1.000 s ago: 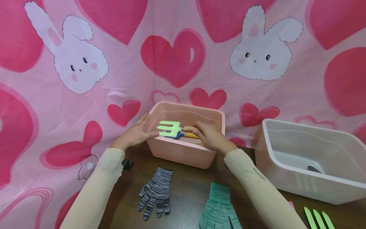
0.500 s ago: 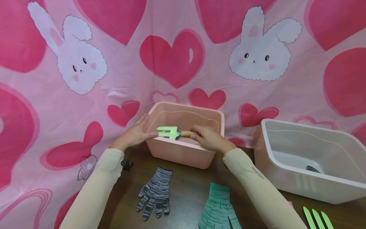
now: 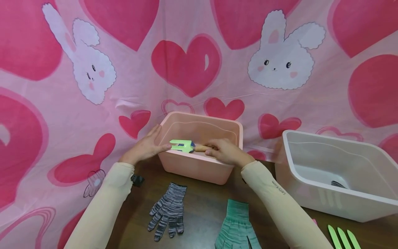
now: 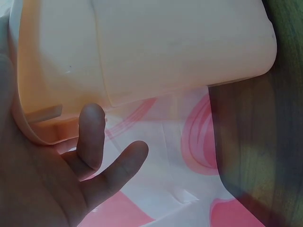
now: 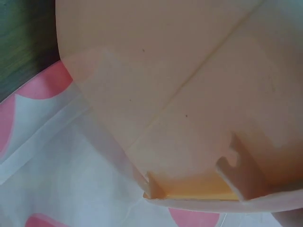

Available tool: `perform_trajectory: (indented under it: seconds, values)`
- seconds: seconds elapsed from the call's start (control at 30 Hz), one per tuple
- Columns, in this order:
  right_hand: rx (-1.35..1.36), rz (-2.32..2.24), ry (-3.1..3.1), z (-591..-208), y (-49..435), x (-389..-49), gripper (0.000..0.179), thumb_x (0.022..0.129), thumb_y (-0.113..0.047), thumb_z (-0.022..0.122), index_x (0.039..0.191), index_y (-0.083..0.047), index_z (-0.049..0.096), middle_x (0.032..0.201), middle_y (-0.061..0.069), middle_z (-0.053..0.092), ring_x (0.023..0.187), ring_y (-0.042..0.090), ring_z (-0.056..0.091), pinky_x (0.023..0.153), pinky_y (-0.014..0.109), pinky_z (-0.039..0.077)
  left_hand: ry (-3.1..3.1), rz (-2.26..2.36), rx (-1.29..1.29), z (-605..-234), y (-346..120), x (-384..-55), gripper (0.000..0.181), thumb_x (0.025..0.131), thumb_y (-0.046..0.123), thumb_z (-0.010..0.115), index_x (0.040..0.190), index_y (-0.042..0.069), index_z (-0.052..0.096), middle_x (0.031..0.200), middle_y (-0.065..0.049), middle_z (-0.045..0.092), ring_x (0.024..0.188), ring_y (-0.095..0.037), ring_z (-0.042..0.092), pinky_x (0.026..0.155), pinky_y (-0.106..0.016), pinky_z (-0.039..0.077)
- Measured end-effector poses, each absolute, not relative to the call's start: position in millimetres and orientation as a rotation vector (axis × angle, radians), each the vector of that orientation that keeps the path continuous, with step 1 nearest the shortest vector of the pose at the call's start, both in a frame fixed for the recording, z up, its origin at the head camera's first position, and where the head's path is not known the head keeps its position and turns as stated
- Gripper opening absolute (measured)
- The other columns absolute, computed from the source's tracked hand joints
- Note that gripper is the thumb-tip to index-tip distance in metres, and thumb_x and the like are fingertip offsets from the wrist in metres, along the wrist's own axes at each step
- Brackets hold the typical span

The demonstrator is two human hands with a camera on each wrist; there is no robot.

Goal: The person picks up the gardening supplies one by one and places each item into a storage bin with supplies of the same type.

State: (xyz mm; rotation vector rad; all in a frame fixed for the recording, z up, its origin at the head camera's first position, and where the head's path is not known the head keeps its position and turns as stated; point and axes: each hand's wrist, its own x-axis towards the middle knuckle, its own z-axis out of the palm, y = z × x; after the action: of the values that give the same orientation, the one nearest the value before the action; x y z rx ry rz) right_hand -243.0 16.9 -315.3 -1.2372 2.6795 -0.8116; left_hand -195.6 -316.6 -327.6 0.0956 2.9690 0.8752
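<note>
A pink plastic bin [image 3: 196, 167] stands against the curtain. My left hand [image 3: 144, 147] holds its left front corner, thumb over the rim and the other fingers along the outside; in the left wrist view, two fingers [image 4: 120, 168] stick out below the rim. My right hand [image 3: 227, 151] reaches over the front rim and grips the wooden handle of a green hand fork [image 3: 186, 146], whose prongs point left. Blue parts of another tool [image 3: 193, 144] show under the fork, mostly covered. The right wrist view shows just the bin's outer wall [image 5: 156, 85]; the fork is out of sight there.
A larger grey bin [image 3: 339, 202] with a small dark object [image 3: 337, 184] inside stands to the right. A grey striped glove [image 3: 170, 211] and a green glove [image 3: 237, 224] lie on the dark table. Green prongs [image 3: 343, 238] lie near the bottom right edge.
My right hand has lowered the hand fork deeper into the pink bin, over the blue tool and its yellow handle, now covered. My left hand stays at the bin's corner.
</note>
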Motion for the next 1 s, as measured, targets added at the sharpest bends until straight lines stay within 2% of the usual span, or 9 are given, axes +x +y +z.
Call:
perform_trajectory:
  seconds: [0.17, 0.4, 0.93, 1.0]
  values:
    - [-1.234, -0.84, 2.738, -316.3, 15.6, -242.3, 0.034, 0.097, -0.022, 0.069, 0.128, -0.007, 0.069, 0.116, 0.005, 0.071, 0.104, 0.023, 0.064, 0.096, 0.045, 0.05, 2.976, 0.86, 0.095, -326.8, -316.2, -195.3, 0.116, 0.083, 0.069, 0.067, 0.164, 0.017, 0.002, 0.169, -0.011, 0.001, 0.151, -0.042, 0.009, 0.11, -0.069, 0.025]
    - [-1.187, -0.868, 2.8, -319.3, 14.8, -242.6, 0.029, 0.097, -0.019, 0.069, 0.123, -0.006, 0.071, 0.111, 0.005, 0.072, 0.097, 0.023, 0.064, 0.091, 0.043, 0.052, 2.978, 0.852, 0.091, -326.4, -316.1, -195.7, 0.118, 0.082, 0.072, 0.065, 0.164, 0.015, 0.002, 0.169, -0.011, 0.001, 0.152, -0.041, 0.009, 0.113, -0.068, 0.021]
    - [-1.232, -0.867, 2.72, -318.0, 18.0, -243.4, 0.028, 0.097, -0.02, 0.069, 0.123, -0.009, 0.073, 0.113, 0.004, 0.072, 0.101, 0.022, 0.065, 0.094, 0.043, 0.051, 2.984, 0.875, 0.135, -327.3, -316.8, -194.2, 0.116, 0.083, 0.073, 0.063, 0.164, 0.016, 0.003, 0.169, -0.01, 0.002, 0.152, -0.039, 0.008, 0.115, -0.066, 0.018]
    - [-1.208, -0.842, 2.705, -316.7, 17.6, -242.5, 0.033, 0.098, -0.022, 0.068, 0.129, -0.012, 0.07, 0.119, 0.004, 0.071, 0.108, 0.023, 0.064, 0.097, 0.044, 0.05, 2.988, 0.873, 0.139, -327.1, -316.6, -193.9, 0.114, 0.084, 0.071, 0.064, 0.164, 0.015, 0.003, 0.169, -0.011, 0.002, 0.152, -0.039, 0.008, 0.115, -0.066, 0.018]
